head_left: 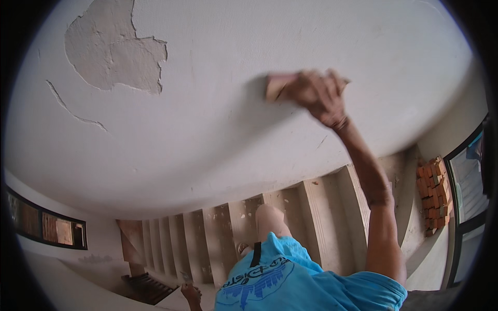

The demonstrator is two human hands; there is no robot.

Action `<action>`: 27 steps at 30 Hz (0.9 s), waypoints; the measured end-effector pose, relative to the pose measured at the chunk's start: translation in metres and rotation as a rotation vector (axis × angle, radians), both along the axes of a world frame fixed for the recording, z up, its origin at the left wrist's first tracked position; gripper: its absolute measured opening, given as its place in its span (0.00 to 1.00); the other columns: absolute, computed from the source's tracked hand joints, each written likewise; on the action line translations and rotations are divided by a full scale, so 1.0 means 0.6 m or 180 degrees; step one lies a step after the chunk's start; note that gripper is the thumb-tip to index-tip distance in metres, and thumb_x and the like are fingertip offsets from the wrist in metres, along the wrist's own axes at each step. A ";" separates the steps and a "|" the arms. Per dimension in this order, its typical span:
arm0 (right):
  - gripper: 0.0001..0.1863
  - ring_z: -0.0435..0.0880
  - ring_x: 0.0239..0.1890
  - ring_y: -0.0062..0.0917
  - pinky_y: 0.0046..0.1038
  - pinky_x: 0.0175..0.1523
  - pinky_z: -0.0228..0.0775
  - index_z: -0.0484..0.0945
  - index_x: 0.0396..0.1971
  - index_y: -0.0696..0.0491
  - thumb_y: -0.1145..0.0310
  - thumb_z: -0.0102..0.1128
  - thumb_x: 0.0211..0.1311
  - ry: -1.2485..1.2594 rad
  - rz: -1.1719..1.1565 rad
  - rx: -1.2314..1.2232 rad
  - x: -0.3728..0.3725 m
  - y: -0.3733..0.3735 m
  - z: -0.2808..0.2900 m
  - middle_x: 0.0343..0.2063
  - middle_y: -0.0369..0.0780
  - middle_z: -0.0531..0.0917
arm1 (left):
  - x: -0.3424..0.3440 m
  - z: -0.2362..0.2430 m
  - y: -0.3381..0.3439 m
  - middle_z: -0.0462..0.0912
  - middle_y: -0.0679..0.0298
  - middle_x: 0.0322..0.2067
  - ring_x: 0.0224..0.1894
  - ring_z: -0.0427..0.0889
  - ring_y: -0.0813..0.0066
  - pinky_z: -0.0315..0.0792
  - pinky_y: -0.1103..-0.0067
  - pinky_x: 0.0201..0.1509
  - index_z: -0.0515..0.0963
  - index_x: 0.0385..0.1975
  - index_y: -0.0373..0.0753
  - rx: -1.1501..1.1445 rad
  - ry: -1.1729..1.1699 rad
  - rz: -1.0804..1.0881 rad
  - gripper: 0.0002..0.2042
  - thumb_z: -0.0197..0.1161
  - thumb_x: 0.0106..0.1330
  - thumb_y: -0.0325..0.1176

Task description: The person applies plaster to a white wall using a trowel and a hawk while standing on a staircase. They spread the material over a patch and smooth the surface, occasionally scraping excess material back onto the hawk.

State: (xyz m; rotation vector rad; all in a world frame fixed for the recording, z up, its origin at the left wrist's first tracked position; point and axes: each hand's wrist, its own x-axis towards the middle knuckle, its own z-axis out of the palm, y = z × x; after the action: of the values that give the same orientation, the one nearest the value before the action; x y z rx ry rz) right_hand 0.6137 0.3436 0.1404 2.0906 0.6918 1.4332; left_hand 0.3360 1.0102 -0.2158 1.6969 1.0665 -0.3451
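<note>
My right hand (319,96), smeared by motion, is raised to the white wall (223,41) with its fingers closed round a pinkish-tan sanding block (275,87). The block lies against or very near the wall, and its shadow falls to the left. Much of the block is hidden under my fingers. Low at my left side, my left hand (191,294) is closed, with a small thin thing (184,277) sticking up from it, too small to name. A large patch of peeled paint (111,52) shows at the wall's upper left, above a curved raised crack (72,111).
Concrete stairs (327,207) run across below the wall, under my legs. Stacked red bricks (433,192) stand at the right beside a dark-framed window (467,181). Another window (57,228) is at the far left. A dark slatted thing (148,287) lies low at the left.
</note>
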 end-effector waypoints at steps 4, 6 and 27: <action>0.28 0.72 0.59 0.36 0.44 0.66 0.63 0.84 0.51 0.30 0.67 0.76 0.45 -0.0787 -0.0256 0.0629 -0.006 0.044 0.104 0.61 0.42 0.72 | -0.036 -0.029 0.028 0.68 0.63 0.15 0.10 0.67 0.74 0.61 0.75 0.09 0.67 0.32 0.39 0.0168 -0.0234 -0.0012 0.10 0.52 0.69 0.39; 0.29 0.73 0.58 0.35 0.40 0.63 0.66 0.82 0.53 0.27 0.69 0.72 0.50 -0.0739 -0.0426 0.0841 -0.012 0.063 0.075 0.61 0.42 0.71 | -0.051 -0.063 0.047 0.68 0.63 0.15 0.10 0.66 0.75 0.61 0.75 0.10 0.67 0.33 0.39 0.0003 -0.0186 0.0017 0.10 0.53 0.68 0.40; 0.41 0.80 0.46 0.30 0.33 0.54 0.72 0.68 0.64 0.63 0.53 0.62 0.53 0.1911 0.0914 0.6116 -0.257 0.120 -0.286 0.47 0.43 0.80 | -0.147 -0.086 0.046 0.71 0.62 0.17 0.12 0.69 0.74 0.64 0.76 0.12 0.72 0.40 0.36 -0.0524 0.0102 0.0413 0.10 0.52 0.69 0.36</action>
State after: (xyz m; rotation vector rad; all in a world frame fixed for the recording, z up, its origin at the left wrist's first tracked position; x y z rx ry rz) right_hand 0.4597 0.4157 -0.0310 4.0081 -0.7536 1.8012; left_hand 0.2480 1.0375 -0.2674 1.4733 1.1344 -0.3675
